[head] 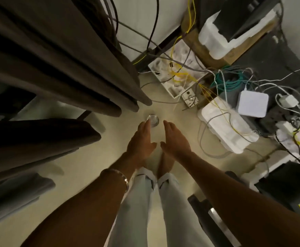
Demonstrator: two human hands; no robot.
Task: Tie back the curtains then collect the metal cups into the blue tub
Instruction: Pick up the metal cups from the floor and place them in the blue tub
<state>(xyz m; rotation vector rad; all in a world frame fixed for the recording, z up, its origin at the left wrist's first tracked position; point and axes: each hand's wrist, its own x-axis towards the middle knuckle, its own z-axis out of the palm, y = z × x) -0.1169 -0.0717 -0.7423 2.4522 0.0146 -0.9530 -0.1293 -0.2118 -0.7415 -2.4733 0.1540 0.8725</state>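
A metal cup point(153, 119) is seen standing upright on the pale floor point(85, 175), just beyond the fingertips of both hands. The left hand point(141, 139) is stretched forward with its fingers straight and together, nothing being gripped; its fingertips overlap the cup's near left rim, though whether contact is made cannot be told. The right hand point(175, 139) is likewise extended, fingers straight and released, its tips just right of the cup and apart from it. A bracelet point(118, 176) is worn on the left wrist. Dark curtains point(60, 56) hang to the left of the left hand and beyond it. To the right of the right hand, tangled cables point(224, 81) and white foam blocks point(226, 127) are spread.
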